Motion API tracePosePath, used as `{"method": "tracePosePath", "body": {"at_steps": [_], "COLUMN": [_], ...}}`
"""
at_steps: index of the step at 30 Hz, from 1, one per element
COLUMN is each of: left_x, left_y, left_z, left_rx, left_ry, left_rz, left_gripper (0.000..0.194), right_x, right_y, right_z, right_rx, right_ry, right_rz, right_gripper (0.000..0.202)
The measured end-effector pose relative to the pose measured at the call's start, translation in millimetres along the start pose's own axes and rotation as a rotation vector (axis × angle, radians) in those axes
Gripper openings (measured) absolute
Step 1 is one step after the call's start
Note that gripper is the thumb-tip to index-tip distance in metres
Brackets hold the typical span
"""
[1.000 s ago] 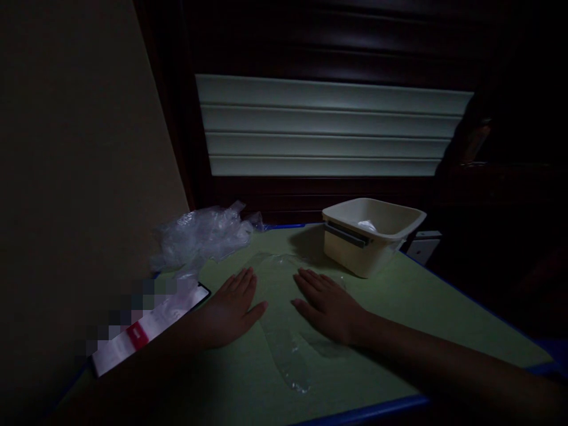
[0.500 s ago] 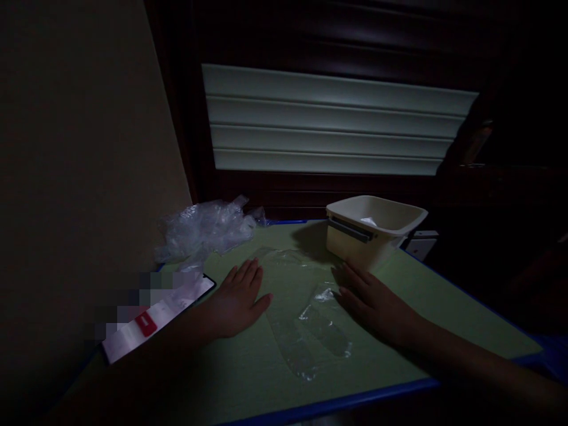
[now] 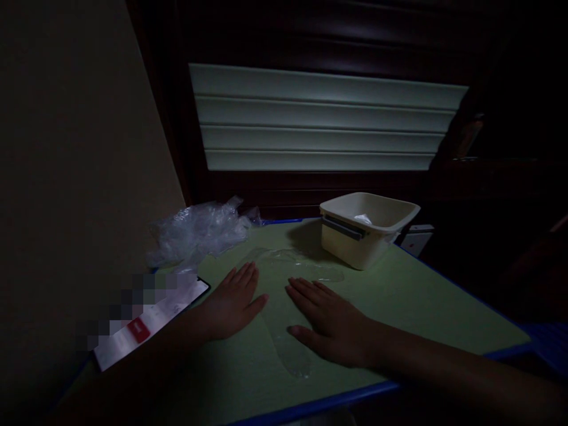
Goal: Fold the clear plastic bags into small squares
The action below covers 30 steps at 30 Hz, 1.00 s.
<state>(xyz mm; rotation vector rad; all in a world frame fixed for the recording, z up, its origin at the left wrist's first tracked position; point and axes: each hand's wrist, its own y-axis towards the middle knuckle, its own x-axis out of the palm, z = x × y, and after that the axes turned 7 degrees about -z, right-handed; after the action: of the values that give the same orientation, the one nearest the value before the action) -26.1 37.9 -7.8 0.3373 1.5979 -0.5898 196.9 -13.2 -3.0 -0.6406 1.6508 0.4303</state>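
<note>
A thin clear plastic piece (image 3: 288,346) with long strips lies spread on the green table (image 3: 426,302). My left hand (image 3: 235,302) rests flat at its left side, fingers stretched and thumb apart, holding nothing. On the right, my right hand (image 3: 331,325) lies palm down over part of the plastic, its thumb spread from the fingers. That hand hides one of the strips. Another strip stretches to the right beyond the fingertips, towards the cream bin.
A heap of crumpled clear plastic (image 3: 202,231) sits at the back left. Nearer is a lit phone (image 3: 151,325), partly behind my left forearm. A cream bin (image 3: 355,242) with a grey handle stands at the back right, something pale inside. A wall borders the left.
My right hand has moved left from near the bin onto the plastic, covering the strip that showed in the middle. My left hand has stayed almost in place. The view has shifted slightly.
</note>
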Motion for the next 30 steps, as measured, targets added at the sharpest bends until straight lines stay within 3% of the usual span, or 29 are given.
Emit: {"method": "tracePosePath", "body": {"at_steps": [9,14,17,21,26,30], "left_x": [0.9,3.4,4.8,6.3,9.8,8.7], "left_y": [1.5,0.0,-0.4,0.7,2.1,1.5], "left_z": [-2.1,0.2,1.1,0.1,-1.6,0.0], "left_rx": [0.017,0.007,-0.001,-0.004,0.008,-0.032], "left_ry": [0.003,-0.004,-0.005,-0.007,-0.005,0.003], "left_rz": [-0.002,0.061,0.098,0.123,0.173,0.120], "left_gripper": [0.064,0.063,0.064,0.064,0.061,0.067], "right_x": [5.3,3.1,-7.0,-19.5,-6.4,5.6], "right_y": [-65.0,-66.8,-42.8,19.0,92.2,101.2], "right_z": [28.9,32.8,28.3,9.8,-3.0,18.2], "right_rx": [0.085,0.142,0.111,-0.045,-0.096,-0.069], "right_ry": [0.068,0.100,0.117,0.081,0.081,0.060], "right_rz": [0.013,0.030,0.180,0.295,0.277,0.213], "right_gripper": [0.062,0.060,0.057,0.058,0.052,0.048]}}
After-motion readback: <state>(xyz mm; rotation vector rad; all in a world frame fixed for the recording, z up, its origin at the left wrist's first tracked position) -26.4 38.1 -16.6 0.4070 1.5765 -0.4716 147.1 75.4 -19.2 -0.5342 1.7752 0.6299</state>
